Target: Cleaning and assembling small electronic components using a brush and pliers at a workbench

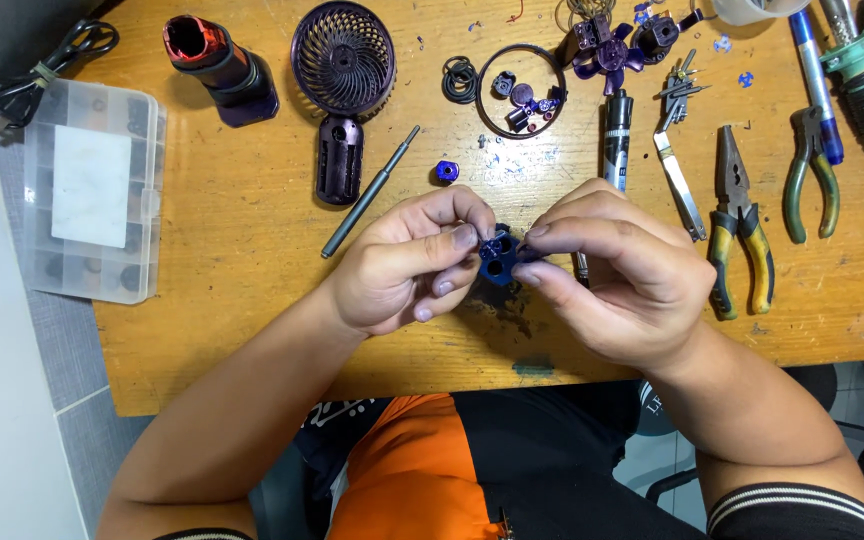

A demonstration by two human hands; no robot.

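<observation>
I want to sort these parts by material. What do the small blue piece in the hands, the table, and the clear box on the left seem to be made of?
Small blue piece: probably glossy plastic, possibly coated metal; it shows shiny purple-blue highlights.
Table: wood, with visible grain and a worn yellowish varnish.
Clear box: translucent plastic; the dark contents show through the lid.

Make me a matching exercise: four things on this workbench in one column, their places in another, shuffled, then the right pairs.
Things:
1. small purple part
2. clear plastic organiser box
3. yellow-handled pliers
4. round fan grille

Places:
A. at the table's left edge
B. pinched between the left hand and right hand
C. at the far side, left of centre
D. to the right of the right hand

Pairs: 1-B, 2-A, 3-D, 4-C
</observation>
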